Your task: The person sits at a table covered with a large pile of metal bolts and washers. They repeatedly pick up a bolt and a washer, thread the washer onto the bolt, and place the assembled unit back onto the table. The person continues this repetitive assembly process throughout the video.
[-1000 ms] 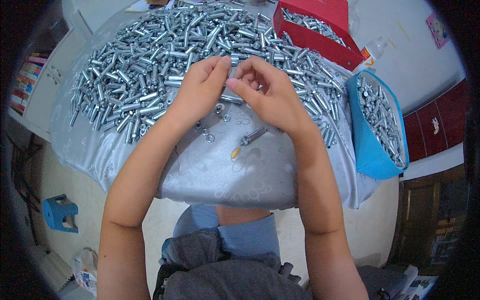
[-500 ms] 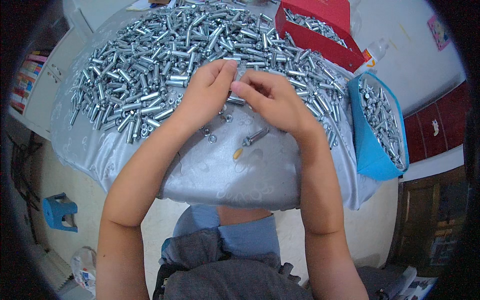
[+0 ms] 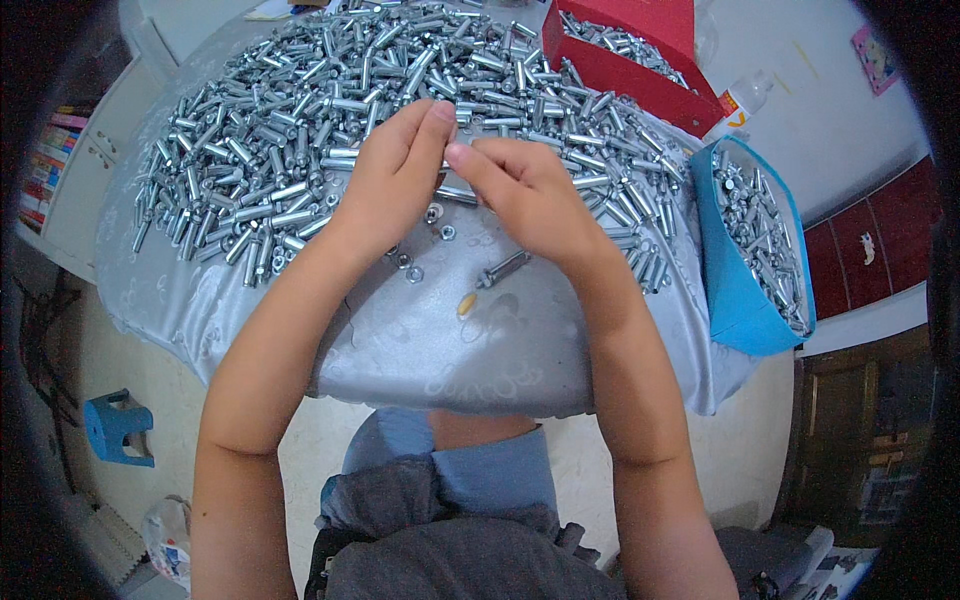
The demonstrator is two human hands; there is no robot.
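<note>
My left hand (image 3: 400, 165) is closed, thumb and fingers pinched together, in front of a wide heap of silver expansion bolts (image 3: 270, 130). Close against it, my right hand (image 3: 528, 195) has its thumb pressed to its curled fingers. The fingertips nearly meet, and whatever they grip is hidden. A metal bolt (image 3: 457, 194) shows just beneath the gap between the hands; I cannot tell whether it is touched. Several loose hex nuts (image 3: 414, 274) lie below my left hand. One single bolt (image 3: 503, 268) rests on the cloth below my right hand, beside a small yellow piece (image 3: 466, 304).
A shiny silver-grey cloth (image 3: 400, 360) covers the round table. At right stands a blue fabric bin (image 3: 745, 320) full of bolts. Behind it are a plastic bottle (image 3: 745, 98) and a red box (image 3: 635, 75) holding more bolts. A blue stool (image 3: 118, 428) is on the floor at left.
Both hands have shifted slightly left and away from me, still close together. The view has moved a little, so the table's contents appear slightly displaced.
</note>
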